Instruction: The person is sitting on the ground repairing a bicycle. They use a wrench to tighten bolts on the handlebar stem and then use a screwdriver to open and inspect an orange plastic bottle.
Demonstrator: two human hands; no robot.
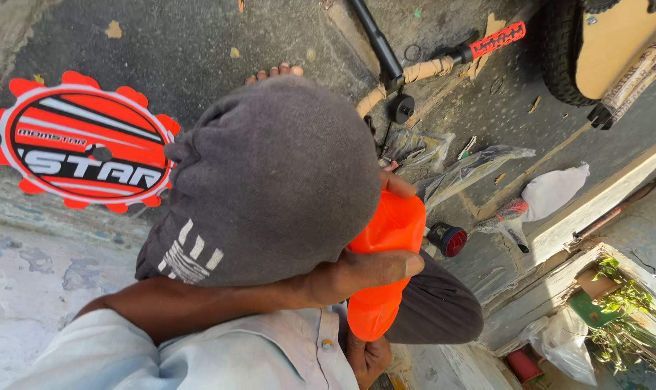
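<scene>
**Asha:** Right of centre in the head view, where is the orange plastic piece [389, 253] and what holds it?

**Ben:** It stands roughly upright just right of the grey knit cap [270, 180] that fills the middle of the frame. A bare forearm crosses from the lower left. At its end the left hand [371, 273] has its fingers wrapped tight round the middle of the piece.

**Asha:** And the right hand?

**Ben:** The right hand [367, 359] sits at the bottom edge, touching the lower end of the piece from beneath. Most of it is cut off, so I cannot tell whether its fingers are closed. A thumb [398, 185] also presses on the top edge, but the cap hides whose hand it belongs to.

**Asha:** What would make this hold a good one?

**Ben:** My judgement is that the thin plastic may flex. A firm wrap at the middle with support under the bottom should stop it twisting. Squeezing harder could dent it.

**Asha:** Anything nearby to mind?

**Ben:** A small black part with a red cap [448, 240] lies just beside the piece, and crumpled clear bags [472, 167] lie further up and to the right. A red handlebar grip [497, 40] and a tyre [559, 50] are in the upper right. A toothed red-and-black round plate [86, 141] lies at the upper left, well apart.
</scene>
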